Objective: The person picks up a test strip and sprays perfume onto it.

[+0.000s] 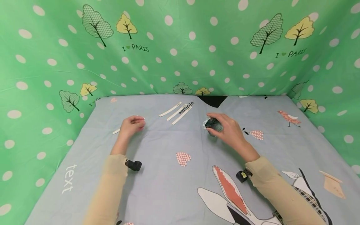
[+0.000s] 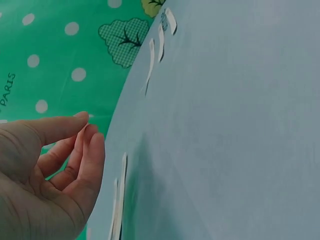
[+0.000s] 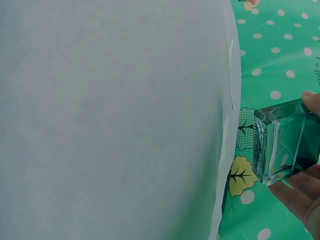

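My right hand [image 1: 229,129] grips a square perfume bottle [image 3: 282,142] of thick clear glass with a teal tint, held tilted above the cloth. In the head view the bottle [image 1: 216,125] shows a dark face towards the left. My left hand [image 1: 131,126] is raised over the cloth at the left. Its thumb and fingertips pinch a thin white paper strip [image 1: 144,118], of which only a small end shows; the rest is hidden. Three white paper strips [image 1: 176,113] lie side by side between the hands, further back. Another paper strip [image 1: 115,132] lies partly behind the left wrist.
A grey-blue printed cloth [image 1: 163,181] covers the table. Green dotted fabric [image 1: 180,62] hangs behind it and at both sides. Each wrist wears a small black camera, on the left [image 1: 134,165] and on the right [image 1: 243,176].
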`<state>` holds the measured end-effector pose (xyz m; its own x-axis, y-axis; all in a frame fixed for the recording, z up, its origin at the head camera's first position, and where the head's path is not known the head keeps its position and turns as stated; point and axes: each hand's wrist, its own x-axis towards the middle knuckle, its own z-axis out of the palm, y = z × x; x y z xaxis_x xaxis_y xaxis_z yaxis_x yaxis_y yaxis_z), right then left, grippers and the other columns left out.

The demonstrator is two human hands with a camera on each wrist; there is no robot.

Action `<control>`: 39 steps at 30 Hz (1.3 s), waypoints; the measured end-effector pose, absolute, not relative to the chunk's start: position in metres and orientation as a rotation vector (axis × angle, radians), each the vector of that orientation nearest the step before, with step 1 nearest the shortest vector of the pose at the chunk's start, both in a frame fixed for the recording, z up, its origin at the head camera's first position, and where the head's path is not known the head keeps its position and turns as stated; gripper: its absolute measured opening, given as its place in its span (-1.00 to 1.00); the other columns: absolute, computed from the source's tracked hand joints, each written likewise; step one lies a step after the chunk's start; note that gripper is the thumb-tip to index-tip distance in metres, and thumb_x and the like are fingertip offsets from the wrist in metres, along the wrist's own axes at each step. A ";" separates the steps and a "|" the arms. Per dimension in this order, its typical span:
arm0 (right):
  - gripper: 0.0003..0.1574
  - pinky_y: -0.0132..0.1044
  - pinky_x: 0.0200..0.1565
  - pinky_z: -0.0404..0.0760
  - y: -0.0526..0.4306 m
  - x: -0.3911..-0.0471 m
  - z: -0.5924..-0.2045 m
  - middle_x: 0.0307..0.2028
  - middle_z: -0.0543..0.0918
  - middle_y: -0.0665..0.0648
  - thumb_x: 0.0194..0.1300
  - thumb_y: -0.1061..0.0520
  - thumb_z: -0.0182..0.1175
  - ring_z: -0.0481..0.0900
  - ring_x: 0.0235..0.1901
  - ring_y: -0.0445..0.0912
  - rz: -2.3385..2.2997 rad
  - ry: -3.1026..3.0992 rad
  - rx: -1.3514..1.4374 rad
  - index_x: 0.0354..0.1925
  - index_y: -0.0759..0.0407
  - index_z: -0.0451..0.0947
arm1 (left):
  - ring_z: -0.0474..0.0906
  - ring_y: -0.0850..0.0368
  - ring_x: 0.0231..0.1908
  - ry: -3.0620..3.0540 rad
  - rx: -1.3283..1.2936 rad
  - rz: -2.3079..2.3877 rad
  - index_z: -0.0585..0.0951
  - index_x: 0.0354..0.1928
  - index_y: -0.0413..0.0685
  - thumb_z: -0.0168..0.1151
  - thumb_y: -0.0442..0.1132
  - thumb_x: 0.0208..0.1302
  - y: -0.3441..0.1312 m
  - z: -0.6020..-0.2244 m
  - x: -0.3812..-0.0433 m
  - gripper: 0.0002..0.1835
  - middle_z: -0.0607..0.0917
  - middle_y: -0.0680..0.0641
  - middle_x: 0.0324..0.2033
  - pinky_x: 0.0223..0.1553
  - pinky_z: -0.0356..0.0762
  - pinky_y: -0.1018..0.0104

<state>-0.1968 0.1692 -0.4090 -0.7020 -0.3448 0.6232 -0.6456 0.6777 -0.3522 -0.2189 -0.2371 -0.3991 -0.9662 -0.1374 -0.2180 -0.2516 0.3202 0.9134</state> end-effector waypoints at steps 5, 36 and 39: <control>-0.28 0.05 -0.07 0.72 0.170 -0.197 -0.409 0.04 0.70 0.15 0.09 0.00 0.52 0.68 0.03 0.08 0.773 -2.364 0.763 0.22 -0.03 0.54 | 0.58 0.51 -0.40 2.438 -0.390 1.795 0.46 0.24 -0.38 0.26 -0.32 0.34 -0.249 -0.402 -0.215 -0.53 0.60 0.22 -0.39 -0.24 0.68 0.58; -0.27 0.04 -0.05 0.72 0.170 -0.197 -0.409 0.06 0.70 0.14 0.10 -0.01 0.51 0.68 0.05 0.08 0.765 -2.376 0.757 0.23 -0.03 0.53 | 0.48 0.49 -0.36 2.705 -0.712 1.567 0.57 0.18 -0.14 0.34 -0.17 0.31 -0.295 -0.417 -0.194 -0.57 0.63 0.30 -0.33 -0.31 0.51 0.58; -0.27 0.04 -0.05 0.72 0.170 -0.197 -0.409 0.06 0.70 0.15 0.09 -0.01 0.51 0.68 0.05 0.09 0.765 -2.377 0.755 0.23 -0.03 0.53 | 0.47 0.52 -0.37 2.709 -0.723 1.569 0.57 0.17 -0.15 0.35 -0.18 0.29 -0.298 -0.418 -0.192 -0.56 0.64 0.30 -0.35 -0.33 0.48 0.61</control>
